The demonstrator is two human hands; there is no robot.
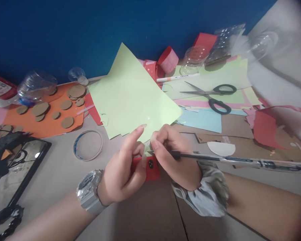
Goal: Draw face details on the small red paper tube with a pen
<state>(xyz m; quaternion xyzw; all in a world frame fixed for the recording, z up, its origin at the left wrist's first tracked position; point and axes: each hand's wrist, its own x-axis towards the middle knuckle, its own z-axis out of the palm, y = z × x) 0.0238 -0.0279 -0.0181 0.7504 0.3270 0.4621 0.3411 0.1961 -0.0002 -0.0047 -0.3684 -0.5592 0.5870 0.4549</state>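
My right hand (pixel 172 154) is closed around a slim black-and-clear pen (pixel 230 160), whose shaft points off to the right. Beside it, my left hand (pixel 129 167) has its index finger raised and its other fingers curled; a small pale green piece (pixel 147 147) shows between the two hands, and which fingers grip it is hard to make out. Just below the fingertips is a red piece (pixel 152 170) with a black oval mark. A large light green sheet (pixel 135 93) lies beyond both hands.
Black-handled scissors (pixel 210 92) rest on coloured papers at the right. A tape roll (pixel 87 145) and an orange sheet (pixel 75 117) with cardboard discs lie left. Plastic bottle pieces (pixel 37 85) stand along the blue wall. A phone-like black object (pixel 32 164) is far left.
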